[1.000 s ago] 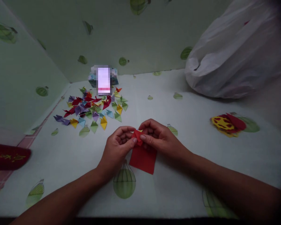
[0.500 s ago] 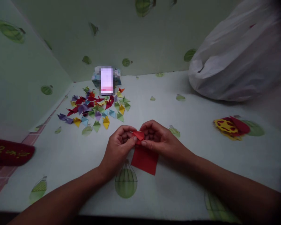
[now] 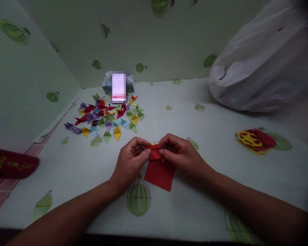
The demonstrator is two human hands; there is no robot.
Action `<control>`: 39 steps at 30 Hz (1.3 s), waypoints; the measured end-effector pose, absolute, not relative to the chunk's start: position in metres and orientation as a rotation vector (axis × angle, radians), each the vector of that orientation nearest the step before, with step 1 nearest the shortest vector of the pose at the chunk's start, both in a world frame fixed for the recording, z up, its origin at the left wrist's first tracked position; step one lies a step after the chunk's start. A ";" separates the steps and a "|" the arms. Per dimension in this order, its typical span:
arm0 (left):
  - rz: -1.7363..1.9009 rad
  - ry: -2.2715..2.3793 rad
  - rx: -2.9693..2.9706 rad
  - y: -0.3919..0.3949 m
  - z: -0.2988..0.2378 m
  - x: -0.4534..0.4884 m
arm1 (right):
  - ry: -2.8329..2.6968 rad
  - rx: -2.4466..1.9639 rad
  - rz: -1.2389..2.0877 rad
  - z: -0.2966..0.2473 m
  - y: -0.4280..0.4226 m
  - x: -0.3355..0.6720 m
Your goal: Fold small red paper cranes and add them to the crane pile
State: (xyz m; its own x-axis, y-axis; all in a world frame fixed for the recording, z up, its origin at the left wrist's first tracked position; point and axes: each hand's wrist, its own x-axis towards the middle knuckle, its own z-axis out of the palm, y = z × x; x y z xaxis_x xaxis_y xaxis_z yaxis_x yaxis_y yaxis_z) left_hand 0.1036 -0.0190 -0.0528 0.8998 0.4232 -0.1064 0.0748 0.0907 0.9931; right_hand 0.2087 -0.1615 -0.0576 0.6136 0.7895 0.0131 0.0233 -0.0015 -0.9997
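Between my two hands is a small piece of folded red paper (image 3: 155, 155), pinched at both sides. My left hand (image 3: 133, 157) grips its left edge between thumb and fingers. On the other side, my right hand (image 3: 181, 153) pinches the right edge, with the remaining fingers curled. Just below lies a flat red paper square (image 3: 159, 174) on the table, its upper part hidden by the folded piece and my hands. Farther back on the left spreads a pile of small folded paper cranes (image 3: 107, 124) in red, purple, green, yellow and blue.
A lit phone (image 3: 118, 87), blurred out, leans against a tissue box (image 3: 107, 83) behind the pile. A big white plastic bag (image 3: 248, 82) stands at the back right. Yellow and red paper cutouts (image 3: 254, 139) lie below it. A dark red object with yellow characters (image 3: 15, 164) is at the left edge.
The folded red paper has tilted in my fingers, so a narrow edge now runs between my thumbs. My right hand has shifted slightly right. The whole view has moved a little.
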 end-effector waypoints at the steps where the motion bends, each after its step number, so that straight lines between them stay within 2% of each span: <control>1: 0.270 0.417 1.462 -0.019 -0.053 0.103 | -0.738 -1.471 0.677 -0.058 -0.161 0.208; 21: 0.186 0.471 1.553 -0.016 -0.051 0.107 | -0.890 -1.574 0.535 -0.057 -0.163 0.206; 39: 0.116 0.466 1.287 -0.014 -0.053 0.105 | -1.056 -1.609 0.305 -0.056 -0.165 0.205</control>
State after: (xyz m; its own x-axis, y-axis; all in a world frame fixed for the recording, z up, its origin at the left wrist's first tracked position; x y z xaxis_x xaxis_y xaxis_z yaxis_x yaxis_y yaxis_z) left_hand 0.1053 -0.0137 -0.0532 0.9017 0.3387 -0.2688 0.1726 0.2881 0.9419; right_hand 0.2048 -0.1651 -0.0559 0.5641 0.7582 0.3270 0.4671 0.0336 -0.8836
